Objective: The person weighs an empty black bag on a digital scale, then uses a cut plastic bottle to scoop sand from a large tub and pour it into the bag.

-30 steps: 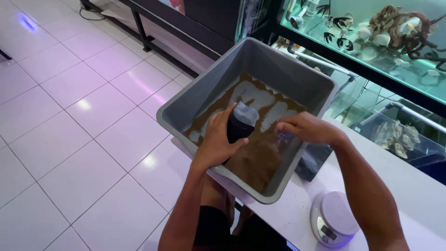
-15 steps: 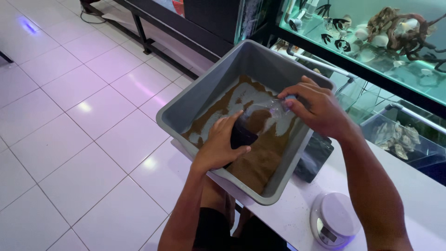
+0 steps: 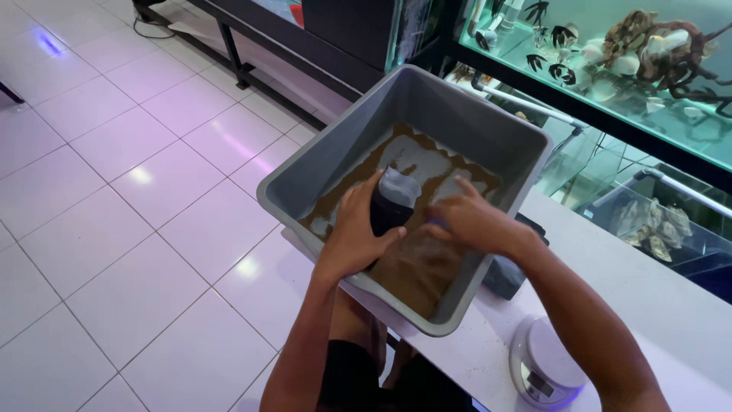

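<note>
Head view: left hand (image 3: 354, 233) wrapped around dark pouch (image 3: 390, 204) inside grey tub (image 3: 427, 99), right hand (image 3: 465, 221) curled low over brown granules (image 3: 415, 267), grasp unclear; tub overhanging white counter (image 3: 648, 290), liable to tip.

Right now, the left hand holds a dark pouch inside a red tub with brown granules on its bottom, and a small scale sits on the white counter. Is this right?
Not quite: the tub is grey, not red, as the head view shows. The rest stands: the left hand holds the dark pouch inside it over the brown granules, and the small scale sits on the white counter.
</note>
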